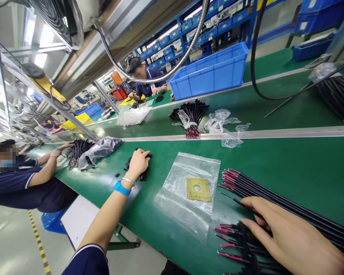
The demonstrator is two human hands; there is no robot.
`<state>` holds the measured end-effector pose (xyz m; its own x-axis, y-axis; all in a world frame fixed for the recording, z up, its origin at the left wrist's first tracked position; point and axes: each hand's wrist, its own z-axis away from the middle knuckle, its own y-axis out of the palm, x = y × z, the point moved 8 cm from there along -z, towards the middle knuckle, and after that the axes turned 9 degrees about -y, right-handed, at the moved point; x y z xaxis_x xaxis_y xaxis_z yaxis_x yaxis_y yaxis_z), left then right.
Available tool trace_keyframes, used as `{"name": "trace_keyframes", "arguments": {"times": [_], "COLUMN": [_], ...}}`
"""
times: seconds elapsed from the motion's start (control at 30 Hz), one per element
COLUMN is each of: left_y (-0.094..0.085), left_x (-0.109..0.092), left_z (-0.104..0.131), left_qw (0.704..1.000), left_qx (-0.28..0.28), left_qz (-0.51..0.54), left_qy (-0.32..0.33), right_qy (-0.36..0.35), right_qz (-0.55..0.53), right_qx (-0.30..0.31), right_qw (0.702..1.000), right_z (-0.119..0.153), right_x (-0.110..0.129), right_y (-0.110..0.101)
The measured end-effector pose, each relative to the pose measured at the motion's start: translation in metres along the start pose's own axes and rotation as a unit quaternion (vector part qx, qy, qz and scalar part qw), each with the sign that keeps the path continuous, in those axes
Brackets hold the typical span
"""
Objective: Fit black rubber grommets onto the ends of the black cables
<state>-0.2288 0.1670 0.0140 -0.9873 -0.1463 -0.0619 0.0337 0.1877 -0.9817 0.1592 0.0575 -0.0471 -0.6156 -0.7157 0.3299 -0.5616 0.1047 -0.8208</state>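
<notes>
My left hand (138,162) reaches out over a small pile of black parts (129,163) on the green work surface (289,160), fingers curled down into the pile; a blue wristband sits on that wrist. My right hand (286,236) lies flat on a bundle of black and red wires (275,198) at the lower right, fingers spread over the wire ends. Between the hands lies a clear plastic bag (186,194) with a yellow square pad (198,189) on it.
A second wire bundle (192,116) and crumpled clear bags (225,124) lie on the far belt. A blue crate (212,70) stands behind. One person sits at left beside a dark bag (99,151) with wires; another works across the line. A flexible metal hose (149,78) hangs overhead.
</notes>
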Motion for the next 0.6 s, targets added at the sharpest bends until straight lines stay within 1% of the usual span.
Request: {"name": "trace_keyframes", "arguments": {"times": [0.03, 0.1, 0.2, 0.27, 0.3, 0.33, 0.4, 0.47, 0.53, 0.6], "left_y": [0.005, 0.010, 0.007, 0.005, 0.005, 0.007, 0.008, 0.011, 0.012, 0.015], "left_x": [0.006, 0.009, -0.001, -0.015, -0.026, -0.041, -0.076, -0.112, -0.141, -0.163], "left_z": [-0.007, -0.013, -0.007, 0.003, 0.010, 0.019, 0.037, 0.057, 0.072, 0.083], "left_qw": [1.000, 1.000, 0.996, 0.983, 0.971, 0.953, 0.911, 0.858, 0.858, 0.857], "left_qx": [0.003, 0.011, 0.018, 0.045, 0.075, 0.116, 0.189, 0.263, 0.299, 0.328], "left_qz": [0.000, 0.017, 0.090, 0.175, 0.225, 0.277, 0.365, 0.440, 0.417, 0.398], "left_qy": [0.003, 0.011, 0.002, -0.025, -0.036, -0.041, -0.037, -0.042, -0.026, 0.005], "right_qy": [-0.007, -0.023, -0.033, -0.032, -0.023, -0.010, 0.025, 0.055, 0.067, 0.070], "right_qz": [0.001, 0.005, 0.010, 0.008, 0.000, -0.012, -0.041, -0.064, -0.071, -0.074], "right_qx": [-0.005, -0.015, -0.018, -0.014, -0.006, 0.007, 0.033, 0.045, 0.034, 0.020], "right_qw": [1.000, 1.000, 0.999, 0.999, 1.000, 1.000, 0.998, 0.995, 0.995, 0.995], "right_z": [-0.001, -0.004, -0.010, -0.014, -0.015, -0.015, -0.014, -0.012, -0.012, -0.015], "right_x": [0.001, 0.005, 0.011, 0.014, 0.014, 0.013, 0.009, 0.005, 0.005, 0.005], "right_y": [-0.001, -0.005, -0.012, -0.017, -0.017, -0.017, -0.013, -0.012, -0.016, -0.021]}}
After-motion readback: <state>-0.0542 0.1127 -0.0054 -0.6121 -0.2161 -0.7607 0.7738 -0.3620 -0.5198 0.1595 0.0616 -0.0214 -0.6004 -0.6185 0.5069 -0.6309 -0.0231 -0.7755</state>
